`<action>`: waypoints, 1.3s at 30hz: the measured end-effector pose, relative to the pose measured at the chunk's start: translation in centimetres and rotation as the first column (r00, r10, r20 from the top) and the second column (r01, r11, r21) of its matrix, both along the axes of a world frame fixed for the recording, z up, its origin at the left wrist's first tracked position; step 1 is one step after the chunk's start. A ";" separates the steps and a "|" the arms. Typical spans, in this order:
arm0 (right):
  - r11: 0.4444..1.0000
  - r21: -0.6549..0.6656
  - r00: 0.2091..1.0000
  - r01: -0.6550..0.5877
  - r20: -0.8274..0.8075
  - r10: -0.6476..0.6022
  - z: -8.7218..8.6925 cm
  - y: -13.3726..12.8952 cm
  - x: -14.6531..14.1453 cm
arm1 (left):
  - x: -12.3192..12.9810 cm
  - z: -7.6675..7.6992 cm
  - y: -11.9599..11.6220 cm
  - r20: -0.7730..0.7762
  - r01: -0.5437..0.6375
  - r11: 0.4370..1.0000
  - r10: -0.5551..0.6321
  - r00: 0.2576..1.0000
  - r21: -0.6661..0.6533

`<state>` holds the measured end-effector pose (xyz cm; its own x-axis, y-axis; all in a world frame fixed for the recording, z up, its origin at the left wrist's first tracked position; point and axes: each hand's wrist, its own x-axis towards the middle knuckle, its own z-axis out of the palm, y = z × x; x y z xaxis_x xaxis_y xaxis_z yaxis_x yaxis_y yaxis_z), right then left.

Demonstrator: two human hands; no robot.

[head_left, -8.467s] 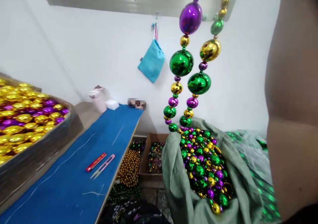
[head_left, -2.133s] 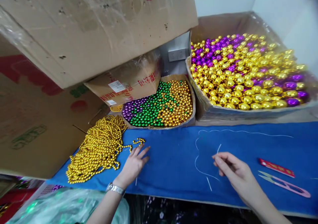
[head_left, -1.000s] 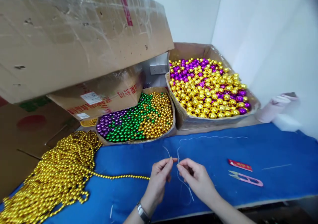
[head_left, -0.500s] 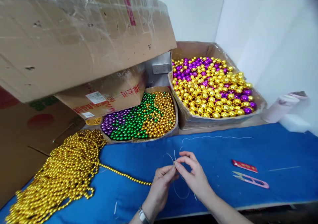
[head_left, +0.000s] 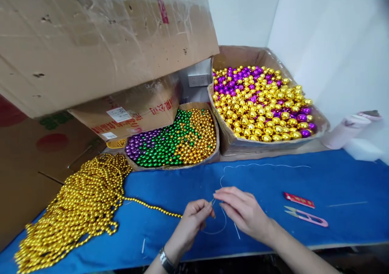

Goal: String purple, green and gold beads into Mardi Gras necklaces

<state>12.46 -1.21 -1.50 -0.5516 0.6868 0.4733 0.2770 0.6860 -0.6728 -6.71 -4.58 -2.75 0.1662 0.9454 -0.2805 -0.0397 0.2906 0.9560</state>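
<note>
Thin white thread [head_left: 225,221] loops between my two hands over the blue cloth. My left hand [head_left: 194,217], closed in a pinch, grips the thread between thumb and index finger. Close on its right, my right hand [head_left: 247,213] has its fingers together and bent toward the thumb, at the thread by the left fingertips. Its exact grip is partly hidden. A thin white strip [head_left: 237,231] sticks out below the right palm; I cannot tell what it is. More thread [head_left: 264,165] trails across the cloth behind the hands. A strand of gold beads [head_left: 152,207] runs up to my left hand.
A heap of gold bead strands [head_left: 73,213] lies left. Behind stand a box of purple, green and gold beads [head_left: 170,144] and a larger box of gold and purple beads [head_left: 261,112]. Pink thread snips [head_left: 306,216] and a red packet [head_left: 299,200] lie right. Cardboard boxes [head_left: 106,35] overhang the left.
My right hand has turned, its raised fingers coming down flatter over the thread. The thread ends that stood up above the fingertips are now drawn down between the hands.
</note>
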 end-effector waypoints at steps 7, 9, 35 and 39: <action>0.995 0.031 0.981 -0.092 0.172 0.086 -1.9 0.4 -1.5 | 0.2 0.5 -0.4 0.012 0.033 0.999 -0.033 0.999 0.012; 0.998 -0.011 0.985 -0.063 0.158 0.064 -2.1 0.3 -1.5 | 0.0 0.7 -0.5 0.030 0.026 1.000 -0.026 0.999 -0.009; 0.962 -0.260 0.995 0.078 0.078 -0.060 -1.6 -1.3 -5.1 | -0.1 -0.5 -0.9 0.043 -0.282 0.957 0.279 0.959 0.071; 0.969 -0.232 0.994 0.090 0.076 -0.074 -1.1 -1.3 -4.4 | -0.4 -0.3 -0.9 0.074 -0.282 0.958 0.277 0.958 0.059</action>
